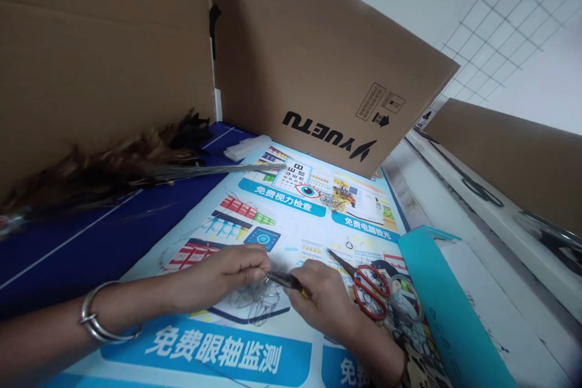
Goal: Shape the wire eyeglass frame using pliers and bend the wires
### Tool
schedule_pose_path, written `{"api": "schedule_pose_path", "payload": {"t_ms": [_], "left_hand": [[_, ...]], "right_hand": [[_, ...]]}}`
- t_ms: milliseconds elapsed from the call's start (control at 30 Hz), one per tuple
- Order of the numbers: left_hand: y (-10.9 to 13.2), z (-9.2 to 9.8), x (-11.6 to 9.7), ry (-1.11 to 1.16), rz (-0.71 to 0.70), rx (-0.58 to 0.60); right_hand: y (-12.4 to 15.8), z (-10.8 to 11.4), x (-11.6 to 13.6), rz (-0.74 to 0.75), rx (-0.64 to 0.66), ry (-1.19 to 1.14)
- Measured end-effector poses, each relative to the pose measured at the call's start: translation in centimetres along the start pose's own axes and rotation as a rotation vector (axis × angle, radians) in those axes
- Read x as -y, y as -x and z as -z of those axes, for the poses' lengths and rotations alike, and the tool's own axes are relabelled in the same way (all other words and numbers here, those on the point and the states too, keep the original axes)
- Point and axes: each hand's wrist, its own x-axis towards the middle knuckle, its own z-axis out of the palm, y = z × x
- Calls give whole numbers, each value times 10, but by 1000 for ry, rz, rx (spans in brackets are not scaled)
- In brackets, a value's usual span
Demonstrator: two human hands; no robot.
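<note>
My right hand (322, 294) is wrapped round the dark-and-yellow handles of a pair of pliers (282, 279). Their jaws point left and meet the fingertips of my left hand (240, 270). That hand is closed in a pinch on a thin silvery wire piece (258, 297), whose loops hang below the fingers over the printed poster. The exact spot where the jaws touch the wire is hidden by the fingers. Close by on the right lie scissors (370, 291) with red handles, their blades pointing up and left.
A printed poster (204, 342) covers the work surface. Beside the scissors are a wire coil (407, 297) and a jumble of small pieces. Long thin wires (227, 168) and brown feathery material (118, 160) lie at left. Cardboard panels (291, 48) stand behind; a teal box (454, 309) is at right.
</note>
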Motion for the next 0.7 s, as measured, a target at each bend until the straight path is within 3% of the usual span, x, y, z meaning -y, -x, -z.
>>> {"api": "schedule_pose_path", "payload": {"t_ms": [167, 700], "left_hand": [[1, 2, -3, -29, 11, 35], [3, 2, -4, 38, 13, 96]], "right_hand": [[0, 2, -2, 58, -30, 97], [-2, 5, -3, 152, 55, 204]]}}
